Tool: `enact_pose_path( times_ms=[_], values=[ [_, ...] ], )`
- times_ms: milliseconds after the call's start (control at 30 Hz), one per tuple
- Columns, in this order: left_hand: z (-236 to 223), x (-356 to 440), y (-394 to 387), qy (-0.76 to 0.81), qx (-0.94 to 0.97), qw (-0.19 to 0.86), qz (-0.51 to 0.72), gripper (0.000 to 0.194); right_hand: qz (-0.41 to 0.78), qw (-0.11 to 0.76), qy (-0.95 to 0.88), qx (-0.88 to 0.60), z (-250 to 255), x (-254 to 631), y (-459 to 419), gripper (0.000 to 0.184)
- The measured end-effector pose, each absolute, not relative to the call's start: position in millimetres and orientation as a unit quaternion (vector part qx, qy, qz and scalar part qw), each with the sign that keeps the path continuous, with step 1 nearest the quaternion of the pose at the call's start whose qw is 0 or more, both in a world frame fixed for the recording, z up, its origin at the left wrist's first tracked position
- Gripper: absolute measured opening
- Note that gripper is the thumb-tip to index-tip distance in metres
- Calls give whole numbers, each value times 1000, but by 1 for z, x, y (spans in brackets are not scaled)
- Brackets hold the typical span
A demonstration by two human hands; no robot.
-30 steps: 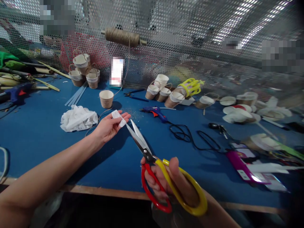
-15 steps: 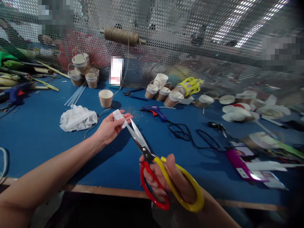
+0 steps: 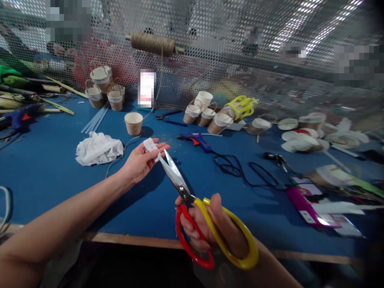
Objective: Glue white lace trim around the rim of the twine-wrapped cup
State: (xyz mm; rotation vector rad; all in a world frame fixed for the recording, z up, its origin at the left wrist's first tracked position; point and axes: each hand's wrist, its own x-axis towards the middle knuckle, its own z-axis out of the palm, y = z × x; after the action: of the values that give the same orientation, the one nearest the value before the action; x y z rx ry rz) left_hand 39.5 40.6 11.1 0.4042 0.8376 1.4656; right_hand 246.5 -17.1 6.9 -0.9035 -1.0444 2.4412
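Note:
My left hand is palm up, its thumb pressing a short strip of white lace against the fingers. In my right hand are large scissors with one red and one yellow handle loop, their blades parted. The blade tips reach the end of the lace by my left fingertips; whether they touch it I cannot tell. A crumpled heap of white lace lies left of my left hand. Just beyond that hand stands a small brown cup with a pale inside.
Lace-rimmed cups are stacked at the back left, more at the back middle. A blue glue gun trails its black cord on the blue table. Pliers lie behind it. A twine spool hangs on the mesh. A purple case lies right.
The free end of the lace strip has bent and crumpled near the blade tips. Both hands and the scissors stay almost in place.

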Motion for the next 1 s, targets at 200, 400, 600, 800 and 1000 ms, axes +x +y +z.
enact_pose_path(
  times_ms=[200,400,600,800,1000],
  values=[
    [7,39,41,356,178,639,658,25,853,181,-355,-336,8,246,-18,63],
    [8,40,41,361,170,634,662,23,849,159,-366,-347,4,245,-17,65],
    [10,40,42,361,168,631,665,24,847,162,-375,-339,6,242,-18,68],
    [10,41,39,357,180,637,659,25,854,177,-364,-329,-2,247,-19,68],
    [10,41,38,349,189,638,660,24,860,180,-350,-325,3,244,-20,74]
  ],
)
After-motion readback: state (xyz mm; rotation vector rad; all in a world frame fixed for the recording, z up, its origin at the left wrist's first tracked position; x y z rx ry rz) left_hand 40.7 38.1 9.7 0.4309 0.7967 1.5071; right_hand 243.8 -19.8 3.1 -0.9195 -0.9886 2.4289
